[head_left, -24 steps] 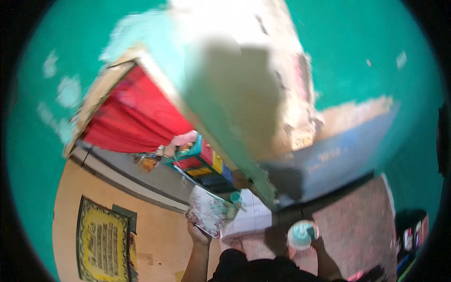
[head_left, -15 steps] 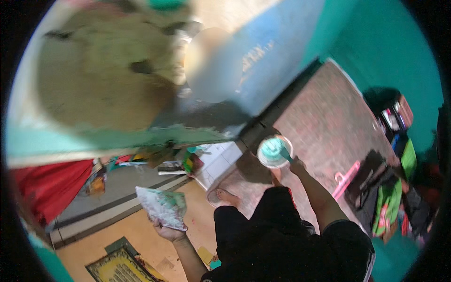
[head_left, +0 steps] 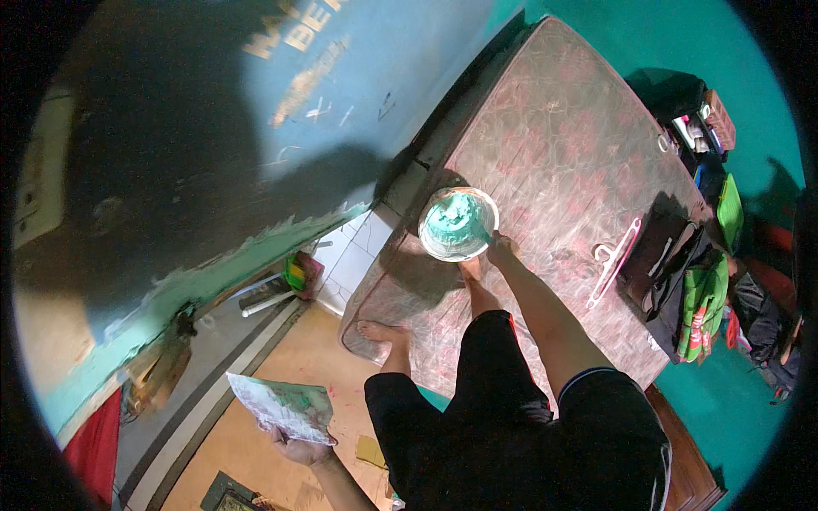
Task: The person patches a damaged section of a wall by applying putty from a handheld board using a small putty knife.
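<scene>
At lower left, my left hand [head_left: 298, 449] grips a thin flat board [head_left: 281, 400] smeared with white and pale green material. Right of centre, my right hand [head_left: 503, 247] is closed on the handle of a teal-looking tool [head_left: 485, 230] that reaches into a white bucket [head_left: 434, 246]. The bucket holds turquoise paste [head_left: 454, 210]; its underside is hidden, so I cannot tell what it rests on. My bare feet are below me on a patterned mattress [head_left: 550, 136], one just below the bucket.
A blue, peeling wall [head_left: 315, 85] runs along the upper left above white tiles [head_left: 358, 261] and a grey ledge [head_left: 196, 400]. A pink hanger [head_left: 618, 260] lies on the mattress. Bags and clothing [head_left: 699, 315] pile at the right by the turquoise wall [head_left: 699, 34]. A red cloth [head_left: 94, 451] hangs lower left.
My view has swung down from the wall to the mattress and my legs. The bucket now sits higher in the picture. Both hands still hold their items.
</scene>
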The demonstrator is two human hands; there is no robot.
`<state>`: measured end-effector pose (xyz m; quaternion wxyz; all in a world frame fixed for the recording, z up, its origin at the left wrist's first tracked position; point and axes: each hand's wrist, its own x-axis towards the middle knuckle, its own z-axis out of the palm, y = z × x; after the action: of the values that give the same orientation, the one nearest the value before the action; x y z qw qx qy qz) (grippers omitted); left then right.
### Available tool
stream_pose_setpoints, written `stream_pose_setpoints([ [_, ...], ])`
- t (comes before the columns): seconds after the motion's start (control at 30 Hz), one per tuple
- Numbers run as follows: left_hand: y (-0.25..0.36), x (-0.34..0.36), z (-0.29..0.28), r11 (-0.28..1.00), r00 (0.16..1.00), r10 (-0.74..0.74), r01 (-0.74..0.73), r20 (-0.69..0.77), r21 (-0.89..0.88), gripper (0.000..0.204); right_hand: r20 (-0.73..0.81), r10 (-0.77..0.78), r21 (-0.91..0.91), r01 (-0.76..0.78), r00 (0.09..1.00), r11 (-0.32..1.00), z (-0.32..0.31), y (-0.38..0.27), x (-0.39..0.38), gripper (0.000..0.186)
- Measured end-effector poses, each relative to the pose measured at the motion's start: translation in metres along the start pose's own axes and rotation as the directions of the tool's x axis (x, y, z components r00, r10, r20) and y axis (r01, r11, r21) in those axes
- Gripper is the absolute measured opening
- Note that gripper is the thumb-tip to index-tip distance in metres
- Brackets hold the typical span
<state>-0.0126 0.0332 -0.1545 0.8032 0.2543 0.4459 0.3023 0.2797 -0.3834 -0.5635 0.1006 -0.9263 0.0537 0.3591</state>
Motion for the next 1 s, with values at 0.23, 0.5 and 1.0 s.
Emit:
stream_pose_setpoints([
  [0.23,-0.053,0.064,-0.003,0.997,0.996,-0.04,0.046,-0.079,0.067,0.057,-0.038,0.074,-0.108,-0.078,0.996,0.991,0.077,-0.001,0.108,0.032],
  [0.5,-0.079,0.083,0.018,0.985,0.995,-0.058,0.07,-0.081,0.159,0.059,0.035,0.215,0.168,-0.218,0.976,0.961,0.105,-0.034,0.14,0.031],
  [1.0,-0.11,0.125,0.042,0.973,0.988,-0.109,0.13,-0.113,0.193,0.053,-0.064,0.291,0.3,-0.26,0.954,0.918,0.078,-0.046,0.126,0.04],
])
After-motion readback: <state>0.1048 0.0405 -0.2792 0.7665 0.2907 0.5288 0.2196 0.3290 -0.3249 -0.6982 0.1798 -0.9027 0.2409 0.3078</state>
